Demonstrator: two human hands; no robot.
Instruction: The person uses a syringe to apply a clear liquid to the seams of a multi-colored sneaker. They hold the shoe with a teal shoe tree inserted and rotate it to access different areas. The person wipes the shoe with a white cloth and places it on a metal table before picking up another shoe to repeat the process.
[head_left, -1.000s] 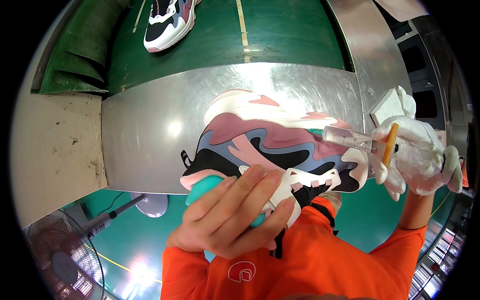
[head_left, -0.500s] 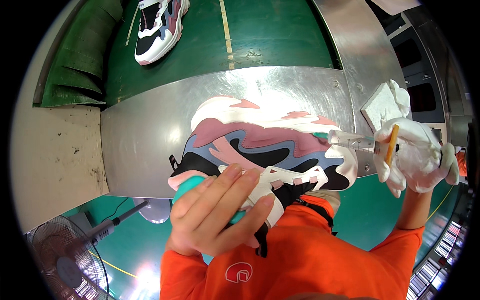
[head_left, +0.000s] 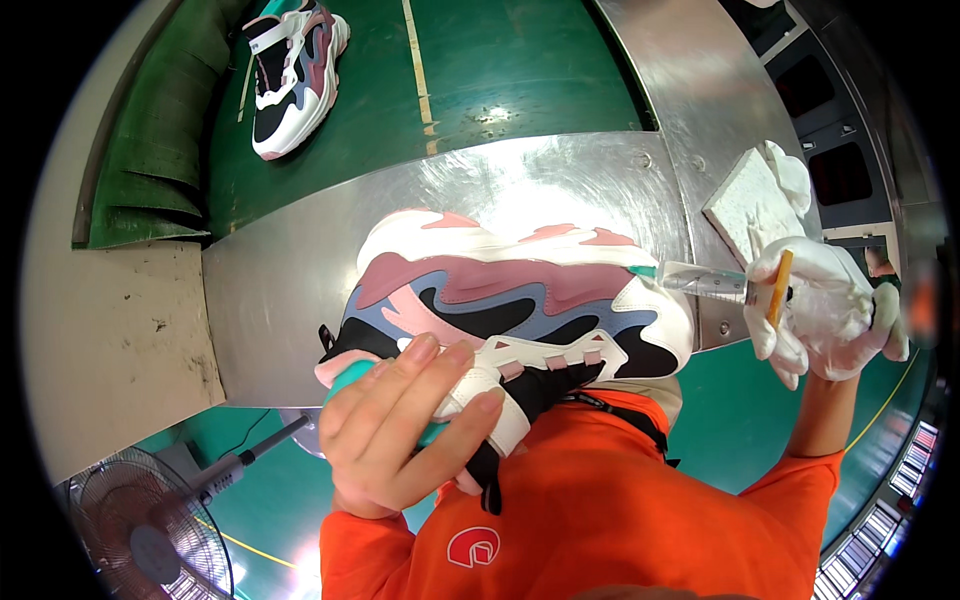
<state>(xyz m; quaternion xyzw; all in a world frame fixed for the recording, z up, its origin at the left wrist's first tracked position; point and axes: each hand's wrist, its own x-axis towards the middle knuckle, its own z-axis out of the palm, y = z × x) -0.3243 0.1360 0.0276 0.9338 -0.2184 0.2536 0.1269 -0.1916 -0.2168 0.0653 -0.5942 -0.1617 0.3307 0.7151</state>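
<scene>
A chunky sneaker [head_left: 440, 275] in white, mauve, blue, pink and black lies on its side, toe to the right, sole edge facing away from me. My left hand [head_left: 400, 425], bare, grips it at the ankle opening, fingers over the tongue and the teal lining. In my right hand [head_left: 825, 300], which wears a white glove, is a clear syringe [head_left: 702, 281] with an orange-yellow flange at the fingers. Its green nozzle [head_left: 642, 271] meets the seam between upper and sole near the toe cap. The fingertips behind the flange are partly hidden.
Under the sneaker is a metal ledge [head_left: 270, 290]. Beyond it runs a green conveyor belt [head_left: 480, 70], carrying a matching sneaker [head_left: 296, 85] at the far left. A white pad [head_left: 745, 205] lies by my right hand. A fan [head_left: 150, 530] stands at lower left.
The nozzle now sits farther along the seam toward the toe cap. On the belt, the other sneaker has come nearer to me. Both hands keep their grip; the view has shifted slightly.
</scene>
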